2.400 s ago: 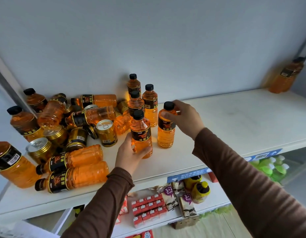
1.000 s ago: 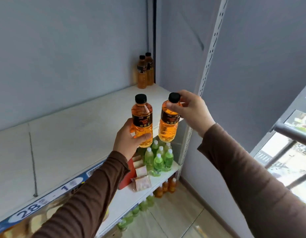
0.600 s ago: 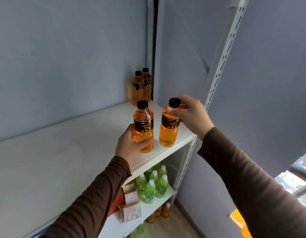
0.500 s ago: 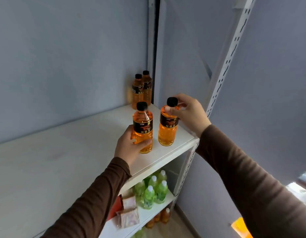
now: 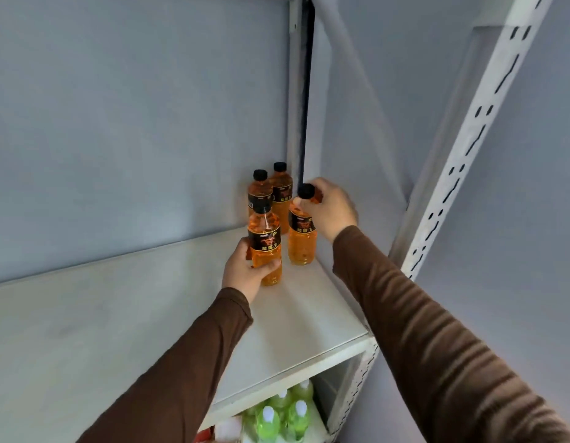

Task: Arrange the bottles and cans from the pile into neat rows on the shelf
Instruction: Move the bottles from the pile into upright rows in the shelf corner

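Two orange drink bottles with black caps stand in the back right corner of the white shelf (image 5: 123,321): a rear left bottle (image 5: 260,190) and a rear right bottle (image 5: 282,193). My left hand (image 5: 245,270) grips the lower body of a third orange bottle (image 5: 265,241), upright just in front of the rear left one. My right hand (image 5: 330,207) holds a fourth orange bottle (image 5: 302,238) by its neck and cap, upright in front of the rear right one. Whether the two held bottles touch the shelf board is unclear.
A grey back wall and a grey side wall close the corner. A white slotted upright (image 5: 462,145) runs along the shelf's right front. On the lower shelf stand green bottles (image 5: 282,417) with white caps.
Both hands have carried their bottles from the shelf's front right edge back to the corner, right in front of the two standing bottles. The view has moved closer.
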